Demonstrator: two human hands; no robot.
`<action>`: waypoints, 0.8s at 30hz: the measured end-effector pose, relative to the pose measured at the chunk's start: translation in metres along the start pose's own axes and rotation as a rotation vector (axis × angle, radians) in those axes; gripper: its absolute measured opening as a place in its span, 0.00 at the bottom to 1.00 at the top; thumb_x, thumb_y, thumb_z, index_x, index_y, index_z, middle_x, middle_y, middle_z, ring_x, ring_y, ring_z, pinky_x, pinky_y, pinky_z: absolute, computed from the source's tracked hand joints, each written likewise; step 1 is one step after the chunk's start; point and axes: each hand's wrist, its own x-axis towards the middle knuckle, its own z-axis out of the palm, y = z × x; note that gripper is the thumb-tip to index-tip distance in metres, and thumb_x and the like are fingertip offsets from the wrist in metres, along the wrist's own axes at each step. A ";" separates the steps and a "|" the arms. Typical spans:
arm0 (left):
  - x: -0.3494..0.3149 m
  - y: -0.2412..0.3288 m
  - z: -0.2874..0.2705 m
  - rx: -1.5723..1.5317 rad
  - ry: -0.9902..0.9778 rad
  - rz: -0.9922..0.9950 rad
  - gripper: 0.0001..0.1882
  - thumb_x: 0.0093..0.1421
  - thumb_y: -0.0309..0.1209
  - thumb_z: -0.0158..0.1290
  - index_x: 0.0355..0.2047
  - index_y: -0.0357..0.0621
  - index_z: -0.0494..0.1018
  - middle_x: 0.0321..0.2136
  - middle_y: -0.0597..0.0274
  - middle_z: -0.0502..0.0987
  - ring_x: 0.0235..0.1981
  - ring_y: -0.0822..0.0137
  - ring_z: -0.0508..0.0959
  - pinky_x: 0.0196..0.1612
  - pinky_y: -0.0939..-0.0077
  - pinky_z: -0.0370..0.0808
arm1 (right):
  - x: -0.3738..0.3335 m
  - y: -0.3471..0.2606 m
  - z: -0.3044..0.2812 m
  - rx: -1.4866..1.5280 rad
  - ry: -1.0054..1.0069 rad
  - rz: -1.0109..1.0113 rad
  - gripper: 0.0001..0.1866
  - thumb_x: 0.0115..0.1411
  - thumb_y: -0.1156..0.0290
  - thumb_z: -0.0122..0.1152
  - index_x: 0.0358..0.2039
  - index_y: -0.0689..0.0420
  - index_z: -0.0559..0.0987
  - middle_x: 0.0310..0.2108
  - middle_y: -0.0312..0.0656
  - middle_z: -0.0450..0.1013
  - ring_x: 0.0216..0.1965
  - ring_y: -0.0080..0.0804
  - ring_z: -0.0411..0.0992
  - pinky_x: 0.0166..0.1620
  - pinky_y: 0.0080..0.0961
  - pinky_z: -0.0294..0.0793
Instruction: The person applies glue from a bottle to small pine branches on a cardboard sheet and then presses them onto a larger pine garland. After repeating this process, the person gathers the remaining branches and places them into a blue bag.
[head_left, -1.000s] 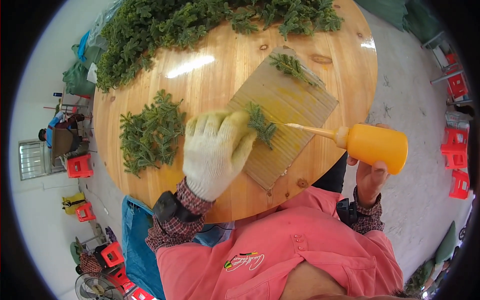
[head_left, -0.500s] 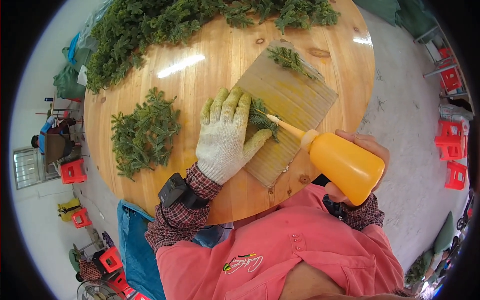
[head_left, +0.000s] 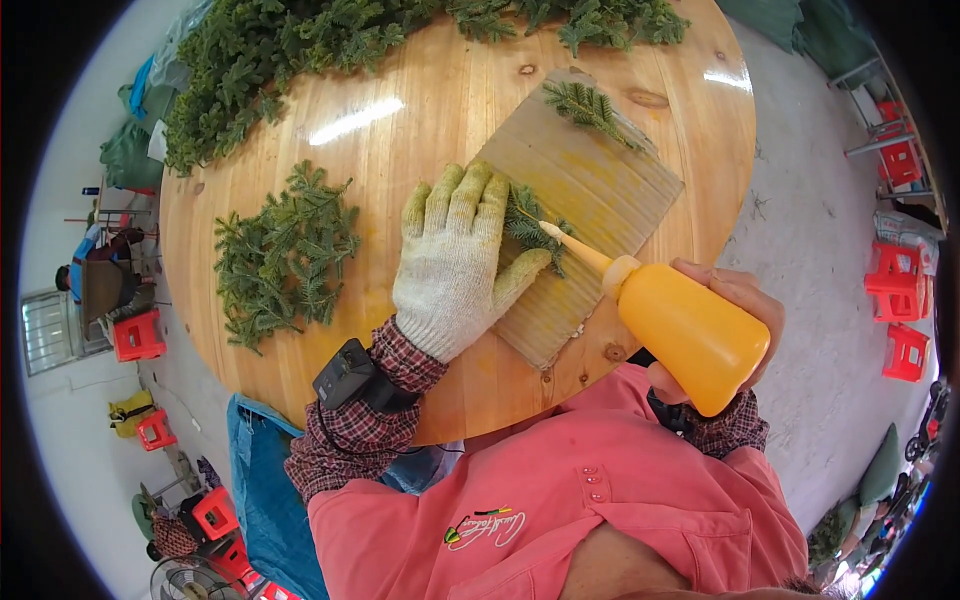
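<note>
A person in a pink shirt (head_left: 540,480) works over a round wooden tabletop (head_left: 460,110), the left hand (head_left: 440,265) in a white knit glove with yellow-green stained fingers. That hand lies palm down, spread wide, its four fingers stretched away from the wearer and its thumb angled out to the right. In the gap between forefinger and thumb sits a small evergreen sprig (head_left: 522,220), resting on a sheet of corrugated cardboard (head_left: 610,195); how firmly the glove presses on it cannot be told.

The bare right hand (head_left: 757,300) is curled around an orange squeeze bottle (head_left: 690,335), fingers wrapped over the far side and thumb on the near side. The bottle tilts toward the left hand, its pale tapered nozzle (head_left: 575,245) reaching over the sprig; whether the tip touches the needles is unclear.

Beyond the fingers of both hands, a second sprig (head_left: 590,110) lies on the cardboard's far end. To the left of the gloved hand rests a small pile of cut sprigs (head_left: 285,255), and farther off past its fingertips spreads a large heap of greenery (head_left: 270,60).
</note>
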 end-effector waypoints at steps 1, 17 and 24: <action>0.000 0.000 0.000 0.006 0.001 0.003 0.39 0.57 0.48 0.60 0.61 0.37 0.64 0.60 0.46 0.66 0.63 0.45 0.63 0.66 0.49 0.55 | -0.001 -0.002 -0.002 -0.001 -0.007 0.005 0.46 0.48 0.39 0.73 0.52 0.62 0.63 0.45 0.55 0.75 0.45 0.39 0.75 0.48 0.33 0.78; 0.001 0.003 -0.001 0.021 -0.039 0.011 0.45 0.54 0.54 0.61 0.62 0.35 0.62 0.61 0.44 0.65 0.64 0.45 0.62 0.67 0.49 0.53 | -0.015 -0.014 -0.023 -0.063 0.034 0.019 0.44 0.52 0.38 0.68 0.50 0.64 0.62 0.39 0.54 0.75 0.39 0.36 0.75 0.41 0.28 0.79; 0.000 0.002 0.002 0.062 -0.016 0.033 0.47 0.51 0.59 0.61 0.60 0.33 0.64 0.59 0.45 0.66 0.63 0.47 0.63 0.67 0.47 0.54 | -0.027 -0.016 -0.027 -0.127 0.037 0.006 0.42 0.53 0.38 0.67 0.49 0.64 0.63 0.40 0.54 0.74 0.39 0.36 0.75 0.40 0.27 0.79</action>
